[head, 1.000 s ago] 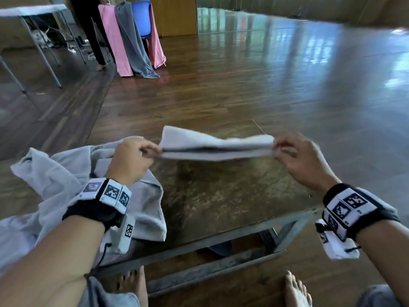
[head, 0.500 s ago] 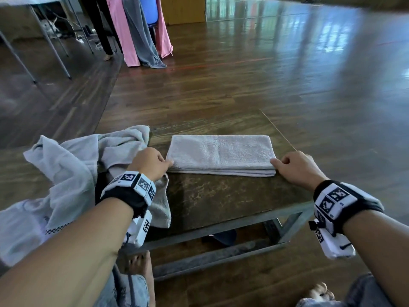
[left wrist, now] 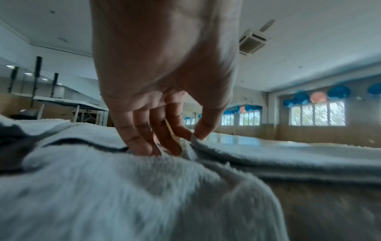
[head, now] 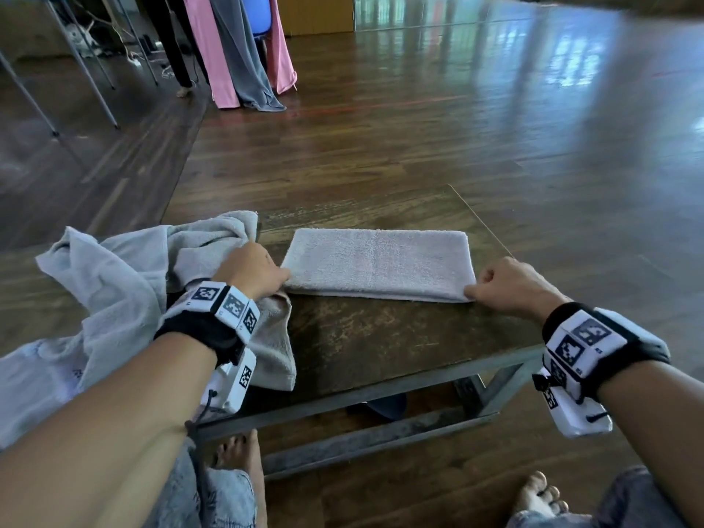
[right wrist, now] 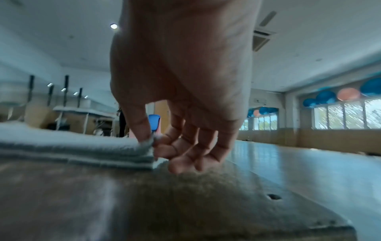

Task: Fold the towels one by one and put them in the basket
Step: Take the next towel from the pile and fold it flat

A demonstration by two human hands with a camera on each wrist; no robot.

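A pale folded towel (head: 377, 262) lies flat as a long strip on the low wooden table (head: 381, 337). My left hand (head: 253, 270) pinches its near left corner between thumb and fingers (left wrist: 175, 138), resting on the loose towels. My right hand (head: 506, 285) pinches the near right corner (right wrist: 151, 143), the other fingers curled down to the tabletop. In the right wrist view the folded towel (right wrist: 72, 148) shows several stacked layers. No basket is in view.
A heap of unfolded grey towels (head: 114, 295) covers the table's left end and hangs over its edge. Pink and grey cloths (head: 236, 51) hang on a blue chair far back left, beside folding table legs (head: 80, 70). My bare feet (head: 539, 493) are below.
The towel, held stretched in the air a second ago, now lies flat on the table. Both hands came down with it and still pinch its near corners.
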